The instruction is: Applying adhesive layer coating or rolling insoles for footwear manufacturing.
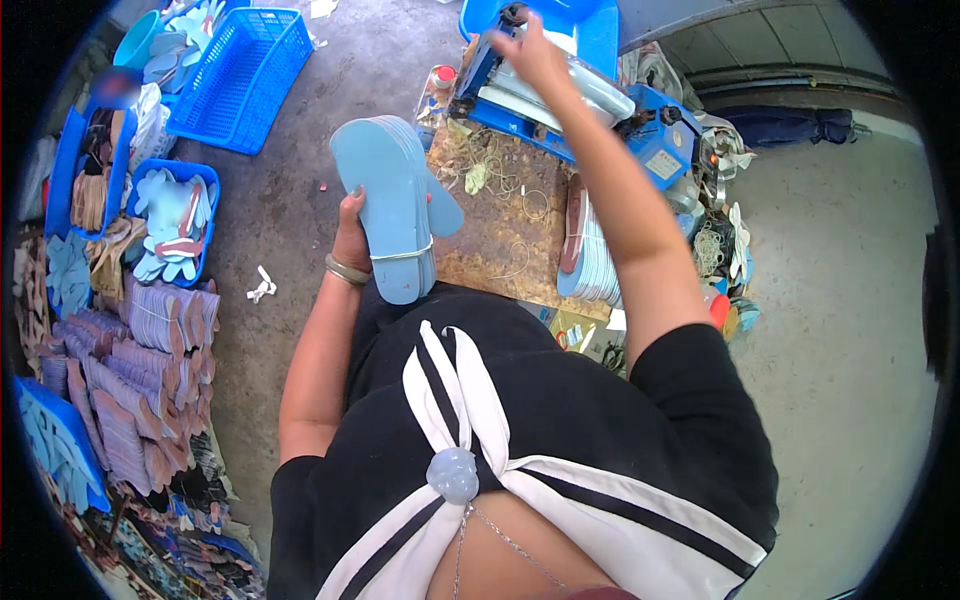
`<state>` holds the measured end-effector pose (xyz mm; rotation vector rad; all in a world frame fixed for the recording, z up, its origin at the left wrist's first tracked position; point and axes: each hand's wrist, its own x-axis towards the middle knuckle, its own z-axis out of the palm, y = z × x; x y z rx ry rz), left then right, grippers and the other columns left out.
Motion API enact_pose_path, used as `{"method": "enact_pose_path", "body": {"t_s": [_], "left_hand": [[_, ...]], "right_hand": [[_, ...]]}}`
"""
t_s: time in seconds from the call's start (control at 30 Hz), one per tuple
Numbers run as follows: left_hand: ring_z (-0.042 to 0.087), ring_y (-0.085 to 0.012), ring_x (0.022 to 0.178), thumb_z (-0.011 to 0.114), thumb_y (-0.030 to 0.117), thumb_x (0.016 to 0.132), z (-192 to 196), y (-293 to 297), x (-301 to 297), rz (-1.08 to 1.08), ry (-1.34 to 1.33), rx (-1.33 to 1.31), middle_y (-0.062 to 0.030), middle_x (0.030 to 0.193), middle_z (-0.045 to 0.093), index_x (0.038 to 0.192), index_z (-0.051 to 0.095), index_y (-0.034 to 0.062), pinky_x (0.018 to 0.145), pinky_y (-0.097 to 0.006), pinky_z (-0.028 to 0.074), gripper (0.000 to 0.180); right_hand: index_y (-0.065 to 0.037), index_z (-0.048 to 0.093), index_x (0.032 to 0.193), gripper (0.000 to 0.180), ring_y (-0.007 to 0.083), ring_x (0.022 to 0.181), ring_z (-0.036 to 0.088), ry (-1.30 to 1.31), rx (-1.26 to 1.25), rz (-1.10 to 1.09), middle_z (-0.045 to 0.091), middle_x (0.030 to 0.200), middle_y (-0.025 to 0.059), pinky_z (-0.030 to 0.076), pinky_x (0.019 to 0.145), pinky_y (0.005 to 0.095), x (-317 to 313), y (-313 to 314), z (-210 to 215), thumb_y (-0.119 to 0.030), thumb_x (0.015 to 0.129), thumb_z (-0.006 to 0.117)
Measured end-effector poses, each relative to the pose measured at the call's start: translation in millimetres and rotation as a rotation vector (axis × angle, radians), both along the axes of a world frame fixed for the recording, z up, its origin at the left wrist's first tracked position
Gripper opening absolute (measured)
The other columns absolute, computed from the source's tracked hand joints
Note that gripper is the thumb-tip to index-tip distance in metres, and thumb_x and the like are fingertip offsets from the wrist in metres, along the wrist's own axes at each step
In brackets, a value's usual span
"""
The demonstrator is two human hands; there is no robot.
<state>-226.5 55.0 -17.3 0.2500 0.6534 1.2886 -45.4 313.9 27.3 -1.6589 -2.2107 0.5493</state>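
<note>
Clearly, the weight is being taken on the left side, where the left hand (352, 232) is clamped on the edge of a bundle of light-blue insoles (393, 195), its thumb on the near face and its fingers hidden behind. The bundle is held above the near left part of the worktop (545, 275), bound low down by a pale band (402, 254), with part of it fanned out to the right. That grip is best kept firm but not squeezed, and the fanned part should be squared up, so that no edge is caught or bent by a band. Farther right, loose bands (487, 172) are strewn on the worktop, before a blue-framed roller machine (515, 108). Over it the right hand (538, 58) is raised, blurred; whether anything is pinched cannot be told, and fingers are best kept clear of the rollers. At the right edge, a second banded bundle (592, 252) is laid down; it should be left undisturbed.
</note>
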Motion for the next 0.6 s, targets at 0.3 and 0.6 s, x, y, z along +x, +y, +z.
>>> {"method": "enact_pose_path", "body": {"t_s": [0.3,0.6], "left_hand": [[0.058,-0.0300,0.095,0.044,0.045,0.082,0,23,54,-0.142,-0.103,-0.060,-0.0202,0.109,0.053,0.121,0.038,-0.0025,0.082,-0.040,0.049,0.062],[0.057,-0.0296,0.093,0.044,0.044,0.082,9,32,106,-0.132,0.004,0.002,-0.0189,0.106,0.054,0.120,0.039,0.0003,0.081,-0.041,0.048,0.058]], "right_hand": [[-0.004,0.050,0.116,0.031,0.0129,0.077,0.059,0.988,-0.975,-0.114,0.057,0.099,0.0058,0.051,0.057,0.0232,87,-224,-68,-0.015,0.087,0.048],[0.000,0.050,0.109,0.025,0.0139,0.063,0.059,1.240,-0.598,-0.570,0.061,0.086,0.0064,0.050,0.049,0.0248,160,-137,-112,-0.009,0.086,0.047]]}}
